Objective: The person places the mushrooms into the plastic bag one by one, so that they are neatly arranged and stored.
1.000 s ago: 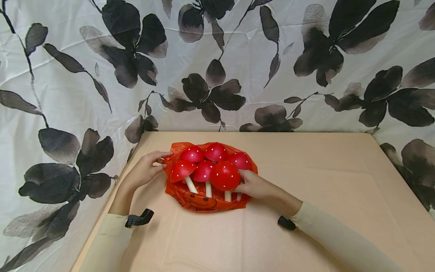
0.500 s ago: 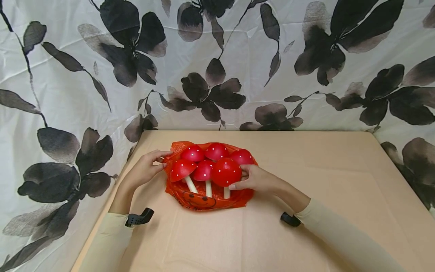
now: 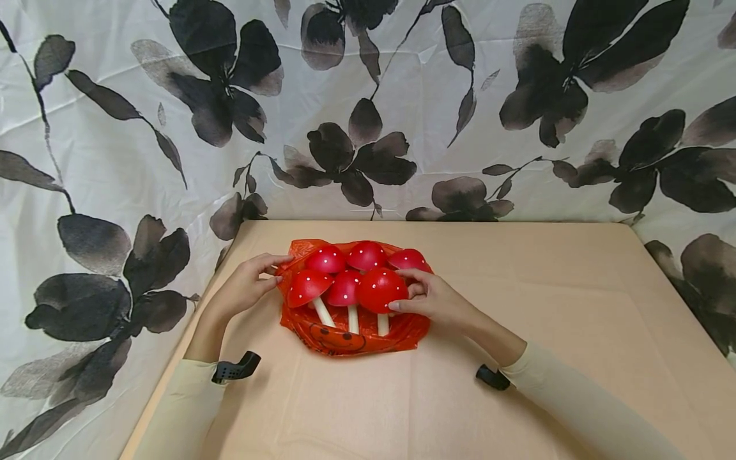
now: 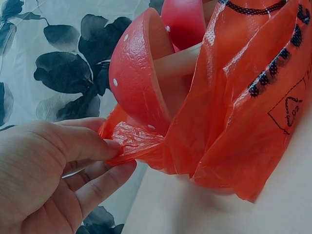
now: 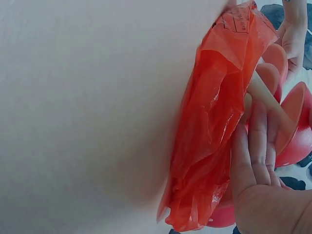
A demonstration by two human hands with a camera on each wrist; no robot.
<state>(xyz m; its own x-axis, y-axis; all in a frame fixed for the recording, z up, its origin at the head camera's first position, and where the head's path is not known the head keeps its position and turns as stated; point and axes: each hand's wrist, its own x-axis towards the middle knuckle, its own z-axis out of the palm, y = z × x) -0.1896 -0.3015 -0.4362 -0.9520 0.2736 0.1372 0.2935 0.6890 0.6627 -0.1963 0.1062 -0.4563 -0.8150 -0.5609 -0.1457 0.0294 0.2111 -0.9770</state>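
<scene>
An orange-red plastic bag (image 3: 339, 344) lies on the table, its mouth wide around several toy mushrooms (image 3: 344, 289) with white-dotted red caps and pale stems. My left hand (image 3: 246, 287) pinches the bag's left edge between thumb and fingers; the left wrist view shows the gathered plastic (image 4: 134, 146) there, just below a mushroom cap (image 4: 139, 73). At the bag's right side my right hand (image 3: 439, 299) holds the front right mushroom (image 3: 379, 291) by its cap, index finger on top and thumb low at the rim. Seen from the right wrist, the fingers (image 5: 261, 146) reach along a pale stem.
The table (image 3: 529, 319) has a beige cover that extends to the front and right of the bag. Behind it and at its sides hangs white cloth (image 3: 437, 96) printed with dark flowers. Each wrist carries a black band (image 3: 236, 369).
My right hand has shifted from low beside the front right mushroom's stem up to its cap, with the index finger now on top. The left hand keeps its pinch on the bag.
</scene>
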